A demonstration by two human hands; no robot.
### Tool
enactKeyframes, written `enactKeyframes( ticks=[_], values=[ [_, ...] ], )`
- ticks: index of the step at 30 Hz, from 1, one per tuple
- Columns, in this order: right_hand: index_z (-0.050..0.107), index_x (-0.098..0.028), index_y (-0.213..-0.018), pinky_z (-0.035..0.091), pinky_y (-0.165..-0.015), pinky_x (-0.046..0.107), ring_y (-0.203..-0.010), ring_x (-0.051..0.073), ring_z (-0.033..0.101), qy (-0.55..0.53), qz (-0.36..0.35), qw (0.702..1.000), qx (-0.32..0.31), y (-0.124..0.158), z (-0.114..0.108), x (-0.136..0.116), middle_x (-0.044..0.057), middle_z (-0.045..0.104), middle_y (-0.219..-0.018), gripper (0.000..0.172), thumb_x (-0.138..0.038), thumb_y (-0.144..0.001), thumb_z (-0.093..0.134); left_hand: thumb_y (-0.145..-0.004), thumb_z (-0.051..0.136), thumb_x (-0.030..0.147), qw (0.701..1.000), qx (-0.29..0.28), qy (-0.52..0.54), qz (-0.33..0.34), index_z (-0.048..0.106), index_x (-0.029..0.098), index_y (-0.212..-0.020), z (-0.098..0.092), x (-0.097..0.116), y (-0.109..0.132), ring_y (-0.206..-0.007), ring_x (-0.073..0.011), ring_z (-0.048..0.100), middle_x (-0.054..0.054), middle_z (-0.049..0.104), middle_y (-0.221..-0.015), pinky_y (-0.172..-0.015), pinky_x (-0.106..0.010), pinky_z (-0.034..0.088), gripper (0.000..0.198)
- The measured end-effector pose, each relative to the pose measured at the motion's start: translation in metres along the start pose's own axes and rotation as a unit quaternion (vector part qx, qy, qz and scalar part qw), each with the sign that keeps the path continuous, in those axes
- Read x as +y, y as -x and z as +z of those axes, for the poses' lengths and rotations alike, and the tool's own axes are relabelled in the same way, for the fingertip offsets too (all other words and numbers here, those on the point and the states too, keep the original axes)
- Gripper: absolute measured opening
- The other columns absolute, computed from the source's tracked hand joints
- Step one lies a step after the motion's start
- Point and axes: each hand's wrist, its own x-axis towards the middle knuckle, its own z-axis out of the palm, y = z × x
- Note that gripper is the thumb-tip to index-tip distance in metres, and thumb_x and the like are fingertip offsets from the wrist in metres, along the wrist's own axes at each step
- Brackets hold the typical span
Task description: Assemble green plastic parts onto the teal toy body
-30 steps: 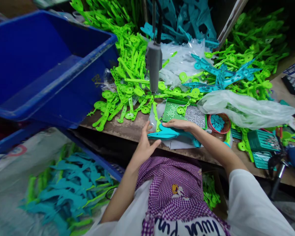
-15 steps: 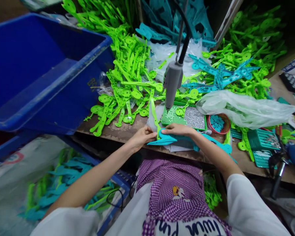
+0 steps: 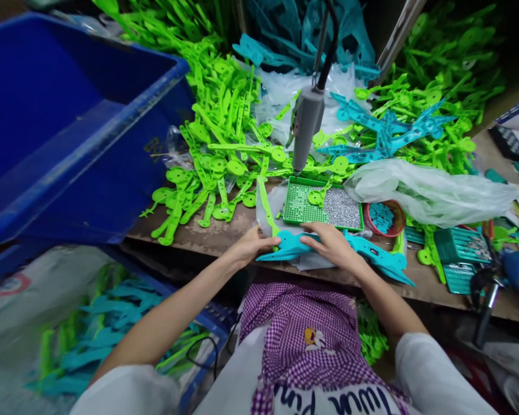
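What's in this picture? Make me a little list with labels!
left hand: holds the end of a teal part
right hand: presses on the teal part
screwdriver: grey, hangs above the green tray
tray holds: small silver screws
bench: piles of green parts
left side: blue bin
right side: plastic bag

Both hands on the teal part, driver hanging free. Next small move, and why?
Probably the right hand lifts to the hanging grey power screwdriver. The long teal plastic part lies flat at the wooden bench edge, the left hand steadies its end, and the green screw tray sits just behind.
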Motion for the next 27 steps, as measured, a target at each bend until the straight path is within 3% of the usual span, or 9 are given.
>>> enactKeyframes(
  ticks=[4, 7, 13, 18, 21, 24, 27],
  values=[
    [0.063, -0.025, -0.118, 0.045, -0.098, 0.037, -0.109, 0.024, 0.062, -0.085, 0.07, 0.977, 0.181, 0.041, 0.002, -0.001, 0.009, 0.069, -0.116, 0.036, -0.048, -0.095, 0.047, -0.046, 0.091, 0.021, 0.999, 0.042, -0.003, 0.015, 0.06, 0.015, -0.107, -0.001, -0.003, 0.0, -0.071, -0.0171, 0.07, -0.006, 0.074, -0.088, -0.062, -0.025, 0.056, 0.068],
    [0.064, -0.024, -0.115, 0.045, -0.1, 0.037, -0.11, 0.024, 0.061, -0.132, 0.096, 0.962, 0.217, 0.037, 0.0, -0.012, 0.01, 0.068, -0.118, 0.035, -0.046, -0.094, 0.047, -0.045, 0.09, 0.02, 0.999, 0.047, -0.008, 0.021, 0.061, 0.015, -0.102, 0.0, -0.003, 0.0, -0.067, -0.0154, 0.068, -0.003, 0.074, -0.083, -0.059, -0.023, 0.054, 0.064],
    [0.056, -0.027, -0.13, 0.038, -0.109, 0.039, -0.123, 0.023, 0.053, -0.175, 0.053, 0.968, 0.174, -0.002, -0.02, -0.041, 0.008, 0.062, -0.129, 0.042, -0.048, -0.098, 0.038, -0.043, 0.091, 0.018, 0.998, 0.016, -0.023, -0.052, 0.066, 0.013, -0.091, 0.002, 0.007, -0.003, -0.065, -0.015, 0.068, -0.005, 0.073, -0.079, -0.064, -0.026, 0.056, 0.054],
    [0.063, -0.026, -0.122, 0.04, -0.108, 0.039, -0.121, 0.022, 0.055, -0.09, -0.003, 0.987, 0.13, 0.017, 0.012, -0.018, 0.008, 0.063, -0.126, 0.036, -0.045, -0.098, 0.043, -0.044, 0.09, 0.021, 0.998, -0.004, -0.03, -0.06, 0.069, 0.012, -0.084, 0.001, 0.01, -0.002, -0.067, -0.0169, 0.067, -0.007, 0.074, -0.078, -0.065, -0.027, 0.055, 0.046],
    [0.059, -0.023, -0.13, 0.035, -0.112, 0.043, -0.129, 0.025, 0.05, 0.016, 0.012, 0.991, 0.134, 0.031, 0.026, 0.0, 0.011, 0.058, -0.137, 0.041, -0.046, -0.098, 0.044, -0.043, 0.089, 0.022, 0.998, -0.011, -0.045, -0.05, 0.069, 0.013, -0.081, 0.0, 0.008, 0.002, -0.063, -0.016, 0.064, -0.005, 0.072, -0.072, -0.061, -0.027, 0.053, 0.044],
    [0.053, -0.02, -0.136, 0.036, -0.109, 0.047, -0.129, 0.029, 0.052, 0.125, 0.041, 0.989, 0.064, 0.031, 0.022, 0.005, 0.014, 0.059, -0.137, 0.051, -0.051, -0.096, 0.047, -0.042, 0.088, 0.025, 0.998, 0.002, -0.058, -0.029, 0.067, 0.014, -0.082, 0.0, 0.006, 0.01, -0.061, -0.0151, 0.062, -0.002, 0.07, -0.069, -0.058, -0.026, 0.051, 0.046],
    [0.063, -0.018, -0.122, 0.044, -0.096, 0.044, -0.111, 0.03, 0.063, 0.181, 0.062, 0.981, -0.03, 0.022, 0.01, 0.002, 0.014, 0.07, -0.117, 0.05, -0.056, -0.094, 0.048, -0.042, 0.088, 0.027, 0.998, 0.018, -0.059, -0.008, 0.067, 0.015, -0.086, 0.0, 0.004, 0.019, -0.067, -0.016, 0.064, -0.002, 0.07, -0.075, -0.062, -0.025, 0.052, 0.051]
  ],
)
